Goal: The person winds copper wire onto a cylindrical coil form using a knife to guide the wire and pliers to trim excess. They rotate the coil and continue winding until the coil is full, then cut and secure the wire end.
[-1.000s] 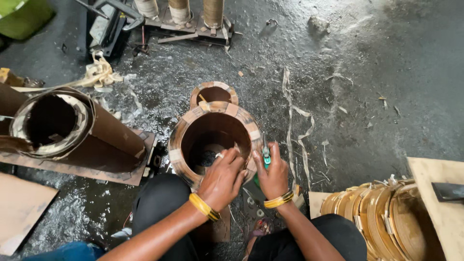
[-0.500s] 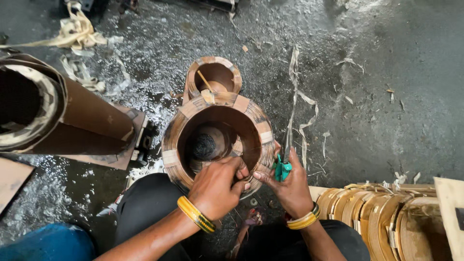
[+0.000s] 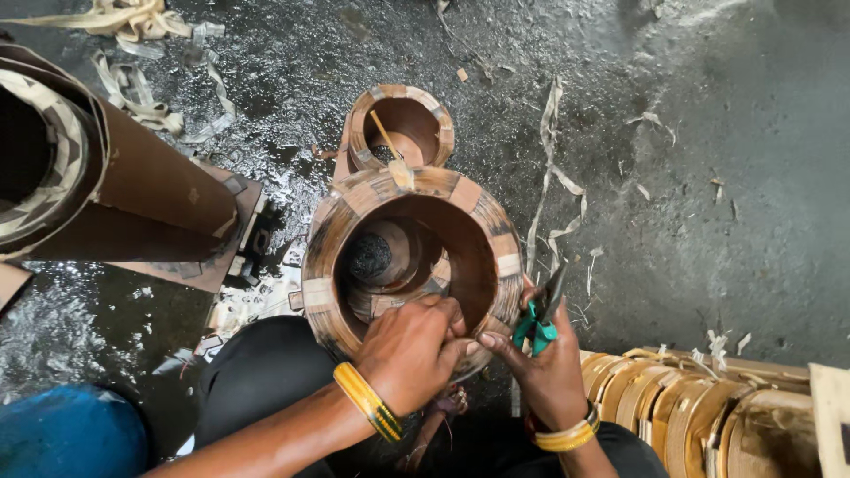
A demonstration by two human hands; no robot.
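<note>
A large brown wound ring [image 3: 496, 239], taped in bands of tan and dark strips, stands upright in front of me. My left hand [image 3: 409, 352] grips its near rim, fingers curled over the edge. Beside it, my right hand [image 3: 542, 372] holds green-handled scissors [image 3: 537, 324] against the ring's right side. Both wrists wear yellow bangles. A smaller brown ring [image 3: 403, 124] sits just behind the large one.
A big brown cardboard-like cylinder [image 3: 133, 190] lies on its side at the left. Several finished tan coils [image 3: 691, 407] are stacked at the lower right. Paper strips [image 3: 553, 190] litter the wet dark floor. A blue object [image 3: 66, 434] sits at the lower left.
The view has moved closer over the large ring. My left hand shifted onto the near rim, and my right hand with the scissors stayed at the ring's right side.
</note>
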